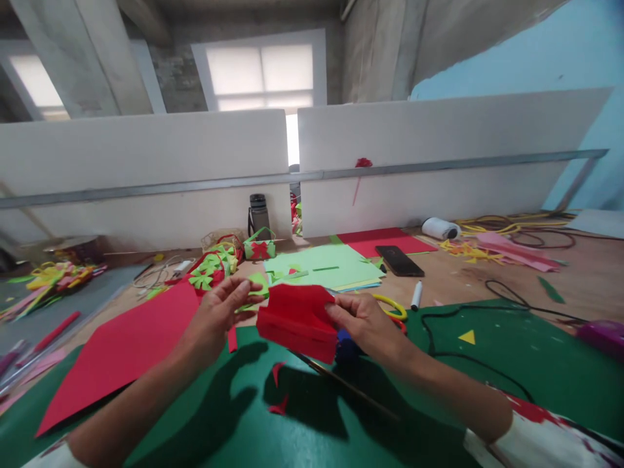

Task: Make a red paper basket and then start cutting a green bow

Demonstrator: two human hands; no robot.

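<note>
My right hand pinches the right edge of a folded red paper box, which is held up above the green mat. Just left of the box is my left hand, its fingers curved and apart with nothing visible in them. Behind its fingertips lies a light green paper piece. Small red paper scraps and a thin dark rod lie below the box. Partly hidden by my right hand are yellow-handled scissors and a dark blue object.
A large red sheet lies at left. Farther back are green sheets, a phone, a bottle and a small green paper basket. A white marker, a black cord and a purple tool are at right.
</note>
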